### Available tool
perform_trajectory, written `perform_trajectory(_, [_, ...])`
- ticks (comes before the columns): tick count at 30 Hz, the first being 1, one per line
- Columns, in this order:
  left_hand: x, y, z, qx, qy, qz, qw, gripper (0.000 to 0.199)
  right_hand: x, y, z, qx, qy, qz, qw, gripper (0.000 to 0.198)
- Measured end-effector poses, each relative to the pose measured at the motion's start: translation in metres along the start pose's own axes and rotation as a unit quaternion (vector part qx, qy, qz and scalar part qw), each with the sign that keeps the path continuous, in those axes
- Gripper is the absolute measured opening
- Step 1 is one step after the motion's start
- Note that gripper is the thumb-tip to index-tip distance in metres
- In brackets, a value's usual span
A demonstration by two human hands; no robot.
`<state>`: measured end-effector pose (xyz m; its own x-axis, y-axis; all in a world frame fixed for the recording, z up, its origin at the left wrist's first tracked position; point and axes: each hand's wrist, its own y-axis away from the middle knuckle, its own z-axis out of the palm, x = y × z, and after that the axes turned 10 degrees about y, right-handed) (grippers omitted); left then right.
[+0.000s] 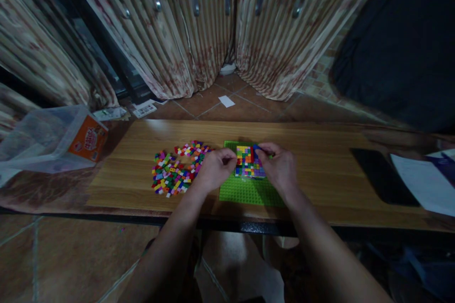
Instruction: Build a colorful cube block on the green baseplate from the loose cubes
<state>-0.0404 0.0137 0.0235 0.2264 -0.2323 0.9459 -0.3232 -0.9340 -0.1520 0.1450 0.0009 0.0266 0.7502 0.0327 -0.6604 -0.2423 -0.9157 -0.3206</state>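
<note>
A green baseplate [249, 191] lies on the wooden tabletop, with a multicoloured block of toy bricks [247, 163] built up on its far half. My left hand [216, 168] is at the left side of this build, its thumb and forefinger pinched together. Whatever they may hold is too small to make out. On the other side, my right hand [280, 165] has its fingertips closed on a blue brick [256, 147] at the build's far right corner, beside a red upright piece [252, 154].
Loose bricks [174, 175] in many colours are heaped left of the baseplate. A clear plastic tub [46, 137] with an orange label stands beyond the table's left end. A dark flat object [382, 175] and white paper sheets [426, 184] lie at the right.
</note>
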Motion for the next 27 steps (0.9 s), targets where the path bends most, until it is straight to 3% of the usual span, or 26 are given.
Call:
perform_trajectory(7, [0.0026, 0.0010, 0.0001, 0.002, -0.022, 0.003, 1.000, 0.014, -0.0007, 0.0019, -0.0025, -0.013, 0.076, -0.042, 0.996, 0.020])
perform_trajectory(17, [0.0028, 0.0048, -0.0006, -0.021, 0.007, -0.006, 1.000, 0.011, -0.0003, 0.0016, -0.0041, -0.043, 0.014, -0.023, 0.999, 0.024])
perform_trajectory(27, [0.0006, 0.0037, 0.0036, 0.012, 0.009, -0.010, 1.000, 0.006, 0.0082, -0.0034, -0.0047, -0.083, -0.011, -0.015, 0.996, 0.028])
